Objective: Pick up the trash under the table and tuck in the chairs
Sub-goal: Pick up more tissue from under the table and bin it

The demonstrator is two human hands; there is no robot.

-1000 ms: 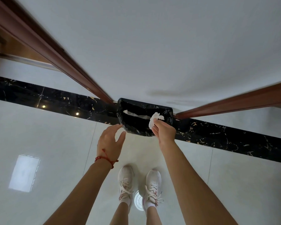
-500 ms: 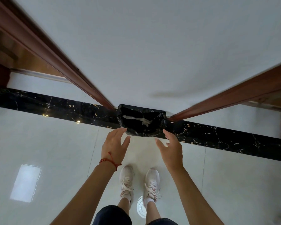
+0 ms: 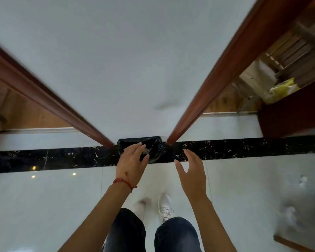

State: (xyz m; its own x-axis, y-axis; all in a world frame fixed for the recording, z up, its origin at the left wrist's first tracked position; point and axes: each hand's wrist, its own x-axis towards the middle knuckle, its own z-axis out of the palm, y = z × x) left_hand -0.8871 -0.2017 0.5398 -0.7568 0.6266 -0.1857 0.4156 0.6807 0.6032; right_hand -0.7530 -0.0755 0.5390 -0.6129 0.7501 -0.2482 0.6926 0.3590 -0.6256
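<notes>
Head view looks down at two bare hands. Both are loose, with fingers spread, and hold nothing. The black trash bin (image 3: 154, 149) sits on the floor by the white wall (image 3: 135, 60), just past the left hand (image 3: 132, 163), partly behind its fingertips. The right hand (image 3: 192, 174) is beside the bin, a little to its right, not touching it.

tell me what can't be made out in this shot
- Head view: the black bin contents, partly hidden behind the left hand.
- The yellow item at upper right, too blurred to identify.
- White smears on the floor at right, blurred by motion.
- The right hand is open and holds nothing.
</notes>
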